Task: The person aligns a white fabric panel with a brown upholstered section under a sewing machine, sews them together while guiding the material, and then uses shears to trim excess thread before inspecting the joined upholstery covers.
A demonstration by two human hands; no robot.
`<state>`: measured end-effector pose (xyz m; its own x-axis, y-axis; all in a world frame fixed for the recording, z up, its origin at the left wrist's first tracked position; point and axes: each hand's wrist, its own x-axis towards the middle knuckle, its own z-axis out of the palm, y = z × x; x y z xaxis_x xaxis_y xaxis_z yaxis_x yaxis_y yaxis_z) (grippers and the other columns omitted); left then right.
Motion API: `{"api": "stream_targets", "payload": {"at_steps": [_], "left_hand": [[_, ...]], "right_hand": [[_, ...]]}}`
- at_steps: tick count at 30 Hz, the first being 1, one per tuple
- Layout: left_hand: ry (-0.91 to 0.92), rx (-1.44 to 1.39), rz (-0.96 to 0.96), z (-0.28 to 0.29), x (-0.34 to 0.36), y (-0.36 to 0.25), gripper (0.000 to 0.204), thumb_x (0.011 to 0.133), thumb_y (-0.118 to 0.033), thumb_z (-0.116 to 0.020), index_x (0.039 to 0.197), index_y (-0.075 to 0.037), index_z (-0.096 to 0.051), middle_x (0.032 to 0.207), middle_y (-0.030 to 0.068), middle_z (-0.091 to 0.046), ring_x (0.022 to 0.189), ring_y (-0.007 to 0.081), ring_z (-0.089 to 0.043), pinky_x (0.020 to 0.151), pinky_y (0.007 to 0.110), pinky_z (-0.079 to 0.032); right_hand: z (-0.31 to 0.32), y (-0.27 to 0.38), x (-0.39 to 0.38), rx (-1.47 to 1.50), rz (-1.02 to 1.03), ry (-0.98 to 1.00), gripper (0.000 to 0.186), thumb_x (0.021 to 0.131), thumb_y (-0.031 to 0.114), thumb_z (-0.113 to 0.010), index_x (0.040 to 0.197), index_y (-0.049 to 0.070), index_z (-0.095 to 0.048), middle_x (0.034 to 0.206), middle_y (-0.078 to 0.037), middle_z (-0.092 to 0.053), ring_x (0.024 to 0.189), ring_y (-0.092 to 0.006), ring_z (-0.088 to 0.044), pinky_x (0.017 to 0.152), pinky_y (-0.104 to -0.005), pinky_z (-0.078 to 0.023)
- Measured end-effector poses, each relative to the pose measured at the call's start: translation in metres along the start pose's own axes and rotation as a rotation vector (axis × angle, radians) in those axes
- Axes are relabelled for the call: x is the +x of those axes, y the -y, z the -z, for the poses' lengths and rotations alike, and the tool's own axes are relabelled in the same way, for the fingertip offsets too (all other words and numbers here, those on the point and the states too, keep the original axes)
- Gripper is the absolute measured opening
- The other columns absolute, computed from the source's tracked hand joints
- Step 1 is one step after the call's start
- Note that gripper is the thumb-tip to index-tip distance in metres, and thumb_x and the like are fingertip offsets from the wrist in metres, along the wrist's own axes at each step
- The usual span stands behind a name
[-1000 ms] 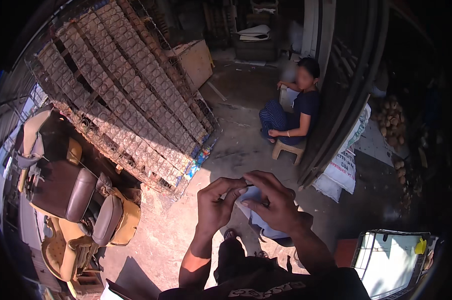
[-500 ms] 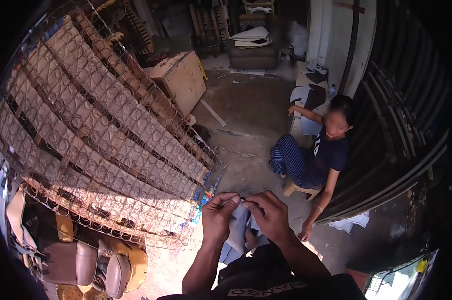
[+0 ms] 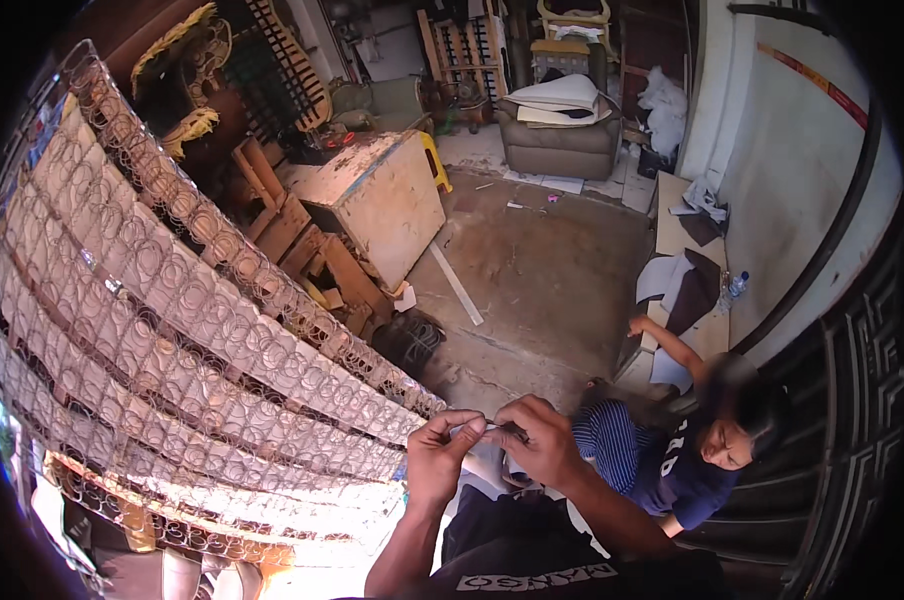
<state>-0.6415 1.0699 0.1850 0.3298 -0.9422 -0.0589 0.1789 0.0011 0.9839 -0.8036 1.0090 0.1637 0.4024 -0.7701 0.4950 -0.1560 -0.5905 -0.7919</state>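
Note:
My left hand [image 3: 438, 458] and my right hand [image 3: 540, 442] are held up close together in front of my body. On each, thumb and fingertips are pinched together. Something small, thin and dark shows between the fingertips, too tiny to name. Beneath the hands a bit of pale material [image 3: 484, 475] is partly visible, mostly covered by my arms and dark shirt. Just left of my left hand is the edge of a large wire spring frame [image 3: 222, 340], tilted up, with pale quilted strips behind its coils.
At the right a co-worker [image 3: 662, 460] sits, one arm stretched to a low bench [image 3: 684, 240] bearing cut sheets [image 3: 694, 290] and a bottle [image 3: 738, 284]. A worn wooden box [image 3: 387, 205], a loose strip [image 3: 457, 285] and a grey armchair [image 3: 559, 145] stand farther off.
The view has swung up, showing more of the far room. Both hands keep their pinch near each other. The co-worker's head has lowered and turned.

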Motion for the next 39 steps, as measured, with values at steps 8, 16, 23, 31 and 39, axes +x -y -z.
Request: {"api": "stream_targets", "payload": {"at_steps": [8,16,23,31,39], "left_hand": [[-0.078,-0.143,0.062,-0.024,0.199,0.028,0.017,0.091,-0.008,-0.075,0.104,0.003,-0.072,0.095,0.0078,-0.073,0.086,0.0127,-0.066,0.081,0.026,-0.051],[0.238,-0.177,0.115,-0.051,0.423,-0.002,0.025,0.096,-0.008,-0.071,0.120,-0.001,-0.067,0.100,0.0036,-0.072,0.088,0.0065,-0.063,0.080,0.023,-0.049],[0.233,-0.081,-0.043,-0.096,0.611,-0.043,0.014,0.096,-0.009,-0.071,0.108,0.000,-0.071,0.091,0.0021,-0.072,0.082,0.0049,-0.060,0.073,0.021,-0.047],[-0.072,-0.122,-0.027,-0.167,0.802,-0.058,0.017,0.093,-0.007,-0.075,0.108,0.000,-0.071,0.088,0.0023,-0.071,0.077,0.0042,-0.059,0.067,0.020,-0.045],[-0.069,0.020,-0.140,-0.192,0.914,-0.132,0.014,0.090,-0.005,-0.076,0.102,-0.001,-0.069,0.096,0.0046,-0.074,0.091,0.0102,-0.066,0.082,0.026,-0.052]], "right_hand": [[0.012,-0.120,0.175,-0.069,0.109,0.094,0.019,0.084,0.016,-0.080,0.092,0.004,-0.067,0.084,-0.009,-0.064,0.071,-0.0259,-0.067,0.062,-0.0365,-0.052],[0.053,-0.201,0.365,-0.138,0.038,0.005,0.017,0.080,0.011,-0.083,0.092,0.005,-0.073,0.079,-0.007,-0.061,0.062,-0.0211,-0.061,0.057,-0.0340,-0.048],[0.080,-0.282,0.536,-0.127,0.026,-0.060,0.020,0.078,0.009,-0.085,0.095,0.005,-0.074,0.076,-0.007,-0.060,0.062,-0.0183,-0.058,0.057,-0.0322,-0.046],[0.110,-0.399,0.711,-0.182,0.110,-0.087,0.032,0.081,0.013,-0.084,0.111,0.004,-0.074,0.076,-0.008,-0.059,0.064,-0.0173,-0.059,0.057,-0.0311,-0.048],[0.166,-0.435,0.913,0.194,0.043,0.630,0.048,0.090,0.014,-0.074,0.136,0.006,-0.061,0.102,-0.015,-0.071,0.087,-0.0284,-0.070,0.078,-0.0366,-0.055]]}}
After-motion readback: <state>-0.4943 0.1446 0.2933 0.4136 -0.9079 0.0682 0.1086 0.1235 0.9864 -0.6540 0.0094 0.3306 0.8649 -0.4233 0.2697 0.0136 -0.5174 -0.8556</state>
